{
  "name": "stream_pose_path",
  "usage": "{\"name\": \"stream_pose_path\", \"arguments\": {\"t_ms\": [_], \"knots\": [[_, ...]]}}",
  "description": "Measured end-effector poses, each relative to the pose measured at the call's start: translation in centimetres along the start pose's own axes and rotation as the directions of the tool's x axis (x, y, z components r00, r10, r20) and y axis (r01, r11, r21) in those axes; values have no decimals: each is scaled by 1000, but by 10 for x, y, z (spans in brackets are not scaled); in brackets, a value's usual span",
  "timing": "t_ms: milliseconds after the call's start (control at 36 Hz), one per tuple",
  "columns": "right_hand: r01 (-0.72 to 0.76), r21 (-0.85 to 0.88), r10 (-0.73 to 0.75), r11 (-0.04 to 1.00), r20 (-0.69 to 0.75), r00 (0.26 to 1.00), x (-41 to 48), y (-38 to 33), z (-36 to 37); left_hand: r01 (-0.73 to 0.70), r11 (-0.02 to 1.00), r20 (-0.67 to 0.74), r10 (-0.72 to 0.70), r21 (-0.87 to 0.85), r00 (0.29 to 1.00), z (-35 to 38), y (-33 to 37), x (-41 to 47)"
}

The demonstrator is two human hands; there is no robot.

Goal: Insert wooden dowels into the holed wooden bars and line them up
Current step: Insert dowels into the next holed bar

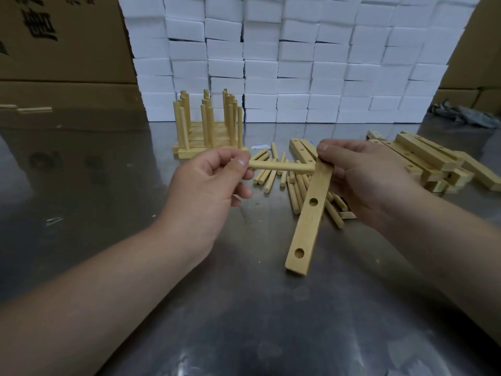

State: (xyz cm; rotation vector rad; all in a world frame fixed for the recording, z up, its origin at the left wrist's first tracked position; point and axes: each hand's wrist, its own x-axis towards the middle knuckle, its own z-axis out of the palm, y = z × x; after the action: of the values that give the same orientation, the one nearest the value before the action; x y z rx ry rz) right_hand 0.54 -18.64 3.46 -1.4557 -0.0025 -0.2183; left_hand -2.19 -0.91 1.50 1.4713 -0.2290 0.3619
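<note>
- At frame centre, the left hand (217, 175) pinches a dowel (282, 167) lying level.
- The right hand (363, 172) grips a holed bar's (309, 215) upper end; the dowel's tip meets it there.
- Loose dowels (284, 180) lie on the metal table (244, 321) behind.

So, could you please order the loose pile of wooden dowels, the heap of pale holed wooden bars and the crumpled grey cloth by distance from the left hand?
1. Loose pile of wooden dowels, just right of the left hand.
2. Heap of pale holed wooden bars, farther right.
3. Crumpled grey cloth, far right at the back.
</note>
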Motion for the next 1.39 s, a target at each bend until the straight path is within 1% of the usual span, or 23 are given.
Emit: {"name": "stream_pose_path", "arguments": {"t_ms": [139,222,333,417,500,583,639,778,833,1028,1111,1222,1389], "knots": [[-90,148,76,985,96,993,-3,-2,4,-36,999,34,35,26,999,3,1,-3],[-164,207,139,965,130,982,-5,-2,7,-74,995,26,72,66,997,4,2,-4],[-283,249,249,926,160,955,-13,-4,9,-134,983,-16,137,127,990,4,1,-4],[-326,248,288,912,178,941,-15,-6,10,-148,977,-37,156,152,987,4,0,-3],[-326,289,285,900,177,942,-14,-3,12,-159,969,-52,171,187,984,4,-1,-3],[-328,213,304,920,140,943,-14,1,13,-166,962,-73,185,218,980,4,-2,-2],[-317,189,292,929,149,945,-14,3,13,-167,958,-97,194,232,976,3,-2,-1],[-319,314,251,894,237,938,-19,-3,15,-147,957,-129,183,250,975,-1,-2,4],[-309,324,228,894,265,937,-22,-7,16,-144,956,-133,183,256,974,-2,-1,4],[-279,195,239,940,206,949,-13,-1,12,-181,960,-150,215,213,965,-5,6,2],[-275,232,222,933,228,948,-12,0,10,-171,958,-124,204,231,971,-3,6,0],[-226,200,169,953,267,949,-13,1,11,-141,957,-146,181,253,973,-3,6,1],[-223,210,150,952,315,937,-13,4,10,-128,960,-139,166,249,976,-3,7,1]]}}
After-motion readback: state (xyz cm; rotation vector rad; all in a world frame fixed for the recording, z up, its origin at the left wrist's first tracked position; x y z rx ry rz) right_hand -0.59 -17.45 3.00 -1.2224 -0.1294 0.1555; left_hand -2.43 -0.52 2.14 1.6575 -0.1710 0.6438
